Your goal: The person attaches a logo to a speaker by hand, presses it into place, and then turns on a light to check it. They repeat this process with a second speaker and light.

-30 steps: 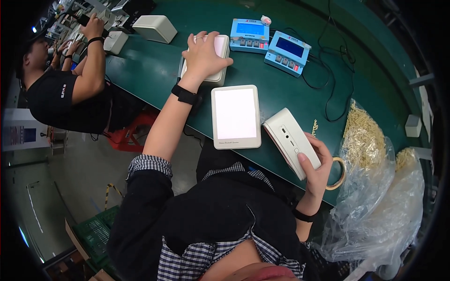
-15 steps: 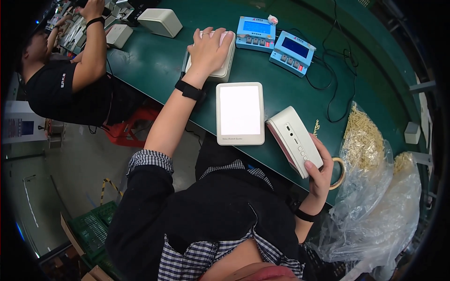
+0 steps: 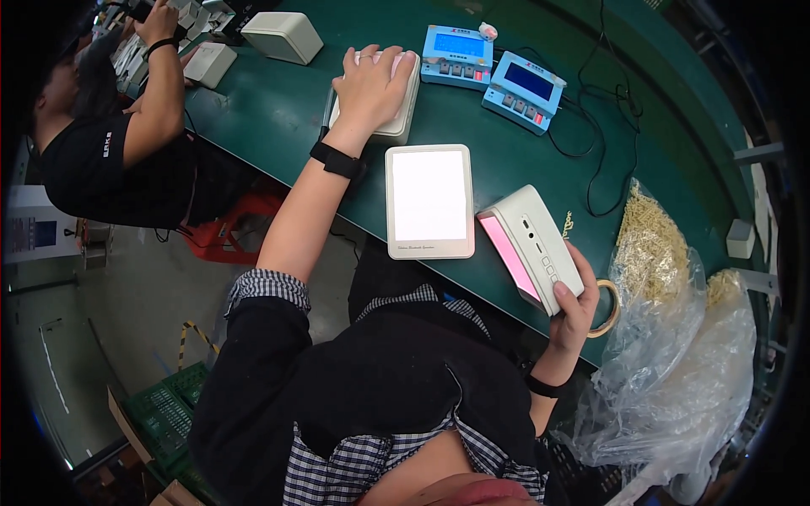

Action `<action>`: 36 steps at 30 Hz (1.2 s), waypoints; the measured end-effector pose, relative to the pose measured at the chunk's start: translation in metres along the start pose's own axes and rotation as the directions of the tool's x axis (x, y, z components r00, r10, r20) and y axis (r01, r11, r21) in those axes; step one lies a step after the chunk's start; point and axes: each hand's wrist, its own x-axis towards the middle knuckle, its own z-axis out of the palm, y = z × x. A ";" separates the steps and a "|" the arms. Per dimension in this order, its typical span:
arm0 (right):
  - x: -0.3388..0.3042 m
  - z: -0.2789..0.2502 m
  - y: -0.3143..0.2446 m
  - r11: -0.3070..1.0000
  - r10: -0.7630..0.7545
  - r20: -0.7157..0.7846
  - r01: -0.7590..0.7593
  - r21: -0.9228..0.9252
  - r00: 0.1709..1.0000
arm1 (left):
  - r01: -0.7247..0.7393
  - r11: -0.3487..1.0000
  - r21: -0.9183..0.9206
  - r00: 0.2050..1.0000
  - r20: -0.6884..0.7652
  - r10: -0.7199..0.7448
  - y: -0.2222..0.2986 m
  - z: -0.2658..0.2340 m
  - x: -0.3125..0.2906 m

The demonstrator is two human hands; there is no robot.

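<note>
Head view: middle box [image 3: 429, 201] lies face up on green bench [image 3: 506, 156], white panel glowing, clear of both hands. Right box [image 3: 533, 251] stands ports up, panel [image 3: 510, 256] glowing pink. Progress, judged by panels: two lit; left box [image 3: 409, 108] has panel mostly covered, so cannot tell its state or how much remains. Left hand [image 3: 369, 93] lies over left box, fingers fanned across top. Right hand [image 3: 575, 305] pinches right box at near end, thumb on button side, fingers behind; most of box extends beyond grip.
</note>
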 end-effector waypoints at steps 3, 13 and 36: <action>-0.001 -0.001 -0.002 0.998 -0.033 0.005 0.033 -0.062 0.999 | 0.008 1.000 -0.021 1.000 0.006 -0.008 0.001 -0.002 -0.001; 0.002 0.003 0.002 0.996 -0.075 -0.024 0.073 -0.049 0.997 | -0.025 0.997 -0.076 0.999 -0.031 0.022 -0.003 0.002 0.001; -0.005 0.030 -0.036 0.326 -0.317 0.345 0.443 -0.835 0.883 | -0.290 0.951 -0.111 0.954 0.042 0.296 0.033 -0.058 -0.076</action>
